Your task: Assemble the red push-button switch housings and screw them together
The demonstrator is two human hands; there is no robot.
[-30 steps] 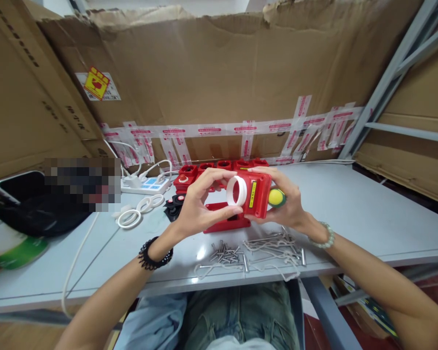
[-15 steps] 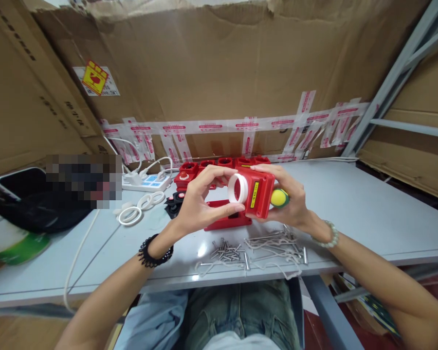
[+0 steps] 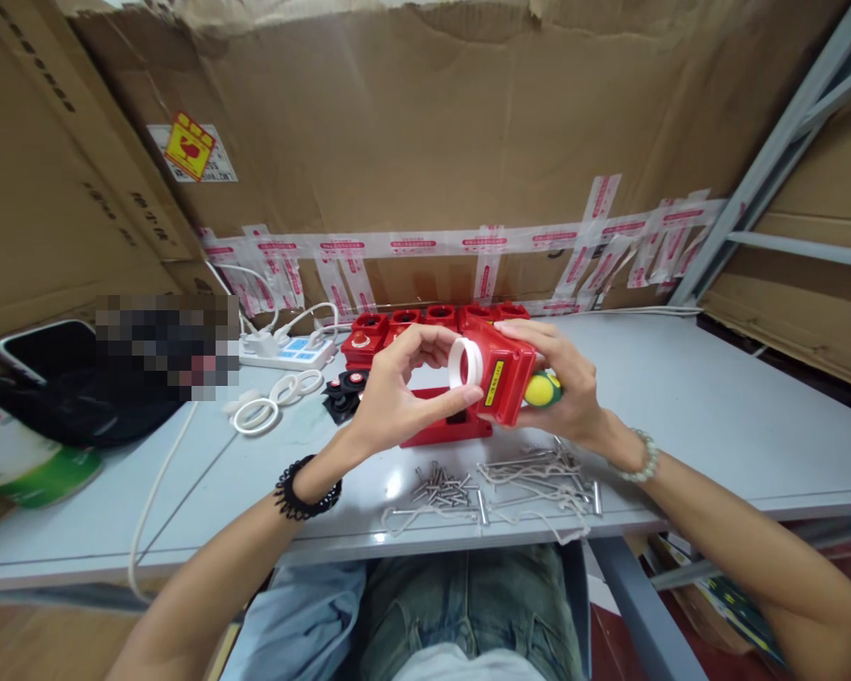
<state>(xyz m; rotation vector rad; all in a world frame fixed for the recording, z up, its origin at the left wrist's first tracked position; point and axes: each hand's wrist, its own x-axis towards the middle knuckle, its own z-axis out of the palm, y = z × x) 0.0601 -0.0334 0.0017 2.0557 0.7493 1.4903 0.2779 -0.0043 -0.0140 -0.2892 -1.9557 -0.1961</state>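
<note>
My right hand (image 3: 564, 378) is closed around a red plastic housing (image 3: 514, 369) with a yellow label, held tilted above the table. A yellow-and-green rounded handle end (image 3: 543, 389) shows between that palm and the housing; the rest of it is hidden. On the housing's left-facing opening sits a white plastic ring (image 3: 464, 367), gripped between the thumb and fingers of my left hand (image 3: 415, 383). Below them lies a red plastic part (image 3: 446, 430) on the table. Metal screws (image 3: 441, 487) and a tangle of rods and white cord (image 3: 539, 478) lie near the front edge.
Several red housings (image 3: 440, 316) stand in a row at the back. Black parts (image 3: 341, 392), white rings (image 3: 256, 416) and a power strip (image 3: 290, 353) are to the left, beside a dark bag (image 3: 113, 407). A cardboard wall (image 3: 411, 123) closes off the back.
The view has shifted slightly. Both hands still hold the ring and housing; my left thumb has moved a little further along the ring toward the housing.
</note>
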